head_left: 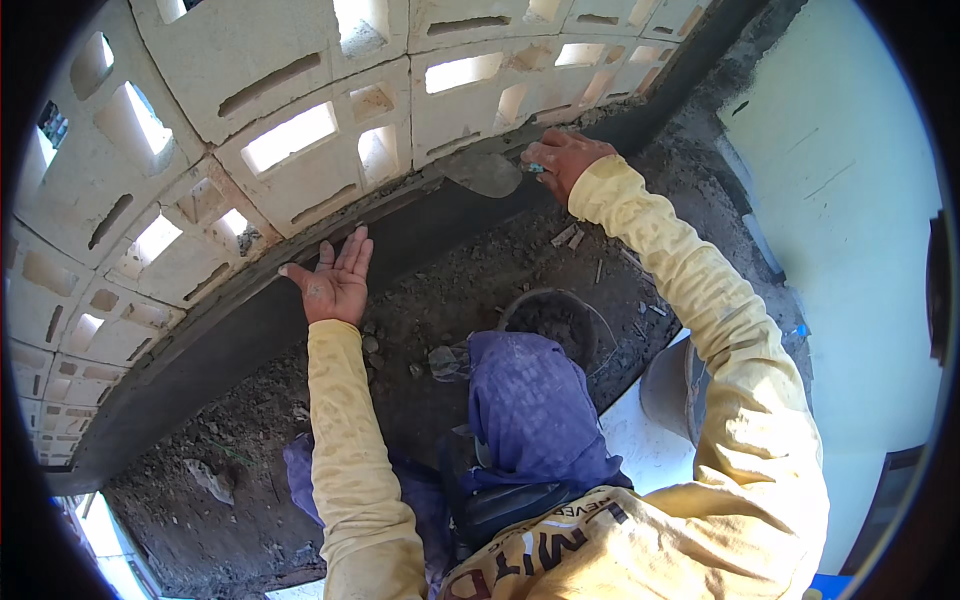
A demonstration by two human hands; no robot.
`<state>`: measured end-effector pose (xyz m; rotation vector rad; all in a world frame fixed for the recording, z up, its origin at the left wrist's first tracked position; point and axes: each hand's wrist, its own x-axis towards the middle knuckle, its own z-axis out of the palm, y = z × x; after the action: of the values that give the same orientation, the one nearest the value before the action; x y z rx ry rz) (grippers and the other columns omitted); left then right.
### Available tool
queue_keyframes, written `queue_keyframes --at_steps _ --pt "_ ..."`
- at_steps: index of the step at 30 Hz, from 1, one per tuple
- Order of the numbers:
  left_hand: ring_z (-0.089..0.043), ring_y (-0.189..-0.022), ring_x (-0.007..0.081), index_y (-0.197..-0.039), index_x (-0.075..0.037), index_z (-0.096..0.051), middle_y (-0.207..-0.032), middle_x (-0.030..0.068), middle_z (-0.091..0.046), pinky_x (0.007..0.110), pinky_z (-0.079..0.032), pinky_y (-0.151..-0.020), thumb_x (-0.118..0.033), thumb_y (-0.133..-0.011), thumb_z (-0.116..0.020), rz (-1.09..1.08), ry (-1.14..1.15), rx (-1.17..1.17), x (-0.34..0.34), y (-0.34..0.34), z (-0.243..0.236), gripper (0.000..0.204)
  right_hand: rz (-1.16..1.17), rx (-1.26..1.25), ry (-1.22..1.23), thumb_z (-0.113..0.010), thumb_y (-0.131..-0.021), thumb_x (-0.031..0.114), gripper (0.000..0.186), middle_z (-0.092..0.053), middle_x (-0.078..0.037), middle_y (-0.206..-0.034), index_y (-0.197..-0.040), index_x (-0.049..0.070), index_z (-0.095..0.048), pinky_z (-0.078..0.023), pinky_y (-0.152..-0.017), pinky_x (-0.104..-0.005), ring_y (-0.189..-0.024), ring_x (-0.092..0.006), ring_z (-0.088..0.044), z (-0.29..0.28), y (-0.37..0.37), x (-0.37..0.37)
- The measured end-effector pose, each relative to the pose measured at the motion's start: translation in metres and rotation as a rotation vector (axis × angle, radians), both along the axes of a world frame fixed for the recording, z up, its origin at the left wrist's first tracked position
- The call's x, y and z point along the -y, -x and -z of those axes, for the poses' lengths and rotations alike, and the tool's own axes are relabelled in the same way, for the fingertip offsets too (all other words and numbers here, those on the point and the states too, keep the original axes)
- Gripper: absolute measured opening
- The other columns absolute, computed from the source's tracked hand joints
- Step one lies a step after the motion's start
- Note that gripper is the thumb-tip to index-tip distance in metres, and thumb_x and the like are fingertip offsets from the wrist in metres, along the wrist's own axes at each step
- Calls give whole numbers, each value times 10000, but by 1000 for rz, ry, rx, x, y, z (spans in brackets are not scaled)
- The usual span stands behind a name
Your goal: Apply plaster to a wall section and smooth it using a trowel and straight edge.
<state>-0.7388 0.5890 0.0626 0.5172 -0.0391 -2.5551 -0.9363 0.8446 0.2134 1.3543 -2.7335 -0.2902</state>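
Observation:
My right hand (572, 160) is closed around the handle of a trowel (485, 173), with a bit of teal showing beside the fingers. The trowel's flat grey blade points left and lies along the top of a dark grey cement band (430, 230), just below the pale block wall (285, 190). My left hand (338, 288) is open with its palm turned up and fingers spread. Its fingertips reach the upper edge of the same band, to the left of the blade. Nothing lies in that palm.
Between my knees and the wall sits a dark round bucket (553, 320) with a wire handle. A pale bucket (672, 385) stands beside my right leg on a whitish board (645, 440). Loose soil (430, 300) and wood scraps cover the ground. A pale green wall (840, 250) rises at right.

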Motion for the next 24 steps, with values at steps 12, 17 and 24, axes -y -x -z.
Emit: queue_keyframes --at_steps 12,17,24 --pt "-351 -1223 484 -1209 28 -289 -1350 355 -249 551 -302 -1035 -642 -801 -374 14 -25 -20 2 1 0 789 157 -101 -17 -537 -836 128 329 -496 -52 -1203 -1158 186 -509 -495 -845 -411 -1064 -284 -542 4 50 -64" --pt "-347 -1224 488 -1202 31 -288 -1357 355 -236 556 -307 -1030 -642 -795 -387 19 -21 -36 4 1 3 793 281 -59 -33 -548 -817 126 335 -518 -74 -1168 -1146 172 -513 -492 -834 -431 -1020 -311 -566 -8 32 -68" --pt "-366 -1217 476 -1278 13 -244 -1340 358 -271 551 -310 -1029 -652 -783 -393 7 -20 -11 2 2 2 842 591 -43 135 -562 -804 156 311 -558 -136 -1100 -1113 133 -536 -476 -826 -429 -968 -329 -594 8 8 -93"
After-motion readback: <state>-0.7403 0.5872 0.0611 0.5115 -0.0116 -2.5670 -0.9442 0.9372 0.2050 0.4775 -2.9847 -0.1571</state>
